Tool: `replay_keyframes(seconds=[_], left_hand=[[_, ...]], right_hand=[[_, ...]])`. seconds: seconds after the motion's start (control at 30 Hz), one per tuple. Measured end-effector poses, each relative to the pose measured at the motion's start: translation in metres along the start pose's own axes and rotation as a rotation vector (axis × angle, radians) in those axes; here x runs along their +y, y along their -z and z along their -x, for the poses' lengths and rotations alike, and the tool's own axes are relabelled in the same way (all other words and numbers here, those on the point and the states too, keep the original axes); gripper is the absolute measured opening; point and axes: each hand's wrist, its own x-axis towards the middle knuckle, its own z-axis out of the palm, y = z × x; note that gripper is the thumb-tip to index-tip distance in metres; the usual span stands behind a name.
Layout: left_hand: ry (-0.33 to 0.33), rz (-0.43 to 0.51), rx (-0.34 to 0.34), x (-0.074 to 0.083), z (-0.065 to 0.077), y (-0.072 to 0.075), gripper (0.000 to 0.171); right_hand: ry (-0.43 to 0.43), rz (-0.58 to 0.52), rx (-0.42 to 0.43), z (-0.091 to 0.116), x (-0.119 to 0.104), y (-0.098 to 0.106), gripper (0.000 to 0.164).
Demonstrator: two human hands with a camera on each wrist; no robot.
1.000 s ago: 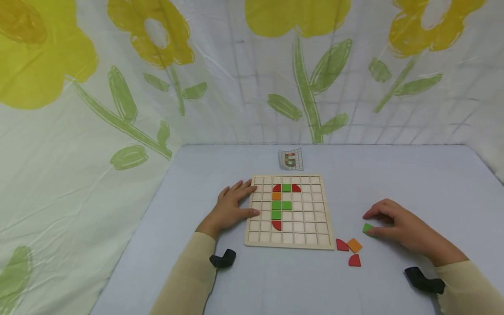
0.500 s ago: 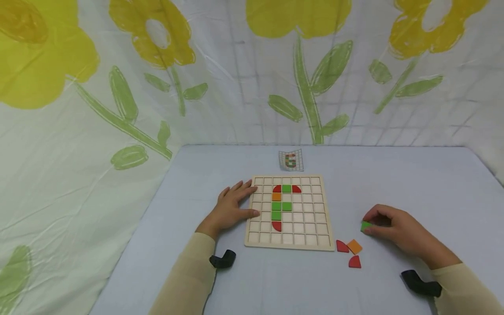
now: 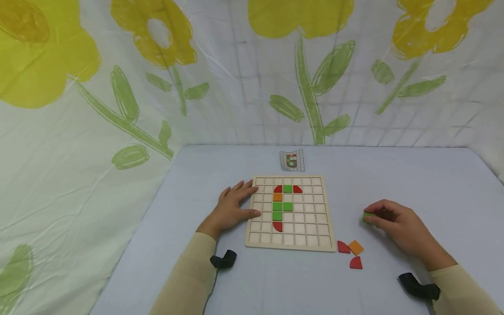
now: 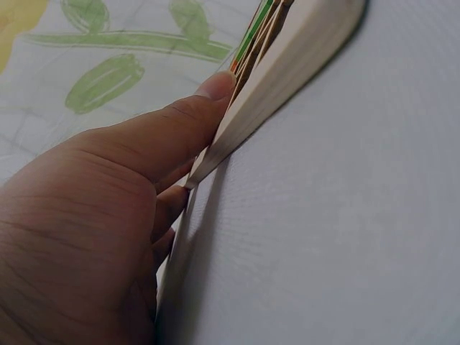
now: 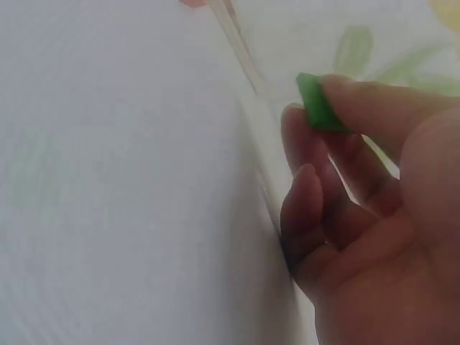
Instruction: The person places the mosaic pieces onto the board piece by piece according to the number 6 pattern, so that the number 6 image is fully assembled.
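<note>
Your right hand [image 3: 405, 229] pinches a green piece [image 3: 368, 215] between thumb and fingertips; that grip is closed down to the piece's own width, other fingers loosely curled below. Piece is tilted, clear of the tabletop [image 3: 275, 284], to the right of the grid board [image 3: 311, 229] and well apart from it. The right wrist view is blurry, so the piece's exact outline is hard to call, probably a square.

Your left hand [image 3: 230, 208] has its fingers spread, thumb apart from them, and touches the board's left edge: thumb tip on the rim, fingertips along the edge farther up. Nothing pinched in that grip.

On the board: red quarter-round, green square, red quarter-round in a row near the top; under the left one, an orange square, two green squares and a red quarter-round run down in a column, with one more green square beside the upper green.

Loose pieces lie by the board's near right corner: an orange tile [image 3: 356, 247] with a red wedge [image 3: 343, 247] just beside it, and a second red wedge [image 3: 356, 263] just below them. Patterned card [image 3: 292, 160] lies beyond the board's far edge.
</note>
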Motion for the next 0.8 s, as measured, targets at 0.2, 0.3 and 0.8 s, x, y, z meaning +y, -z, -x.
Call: replay_keyframes(seconds=[0.2,0.3,0.8], left_hand=[[0.003,-0.005,-0.002,-0.002,-0.001,-0.001,0.087],[0.0,-0.002,-0.001,-0.001,-0.001,-0.001,0.087],[0.007,-0.001,0.004,0.001,-0.001,-0.001,0.087]], right_hand=[[0.0,-0.021,0.013,0.0,-0.002,0.0,0.019],[-0.013,-0.027,0.005,-0.001,-0.002,0.0,0.017],[0.028,-0.172,-0.078,-0.014,-0.031,-0.016,0.022]])
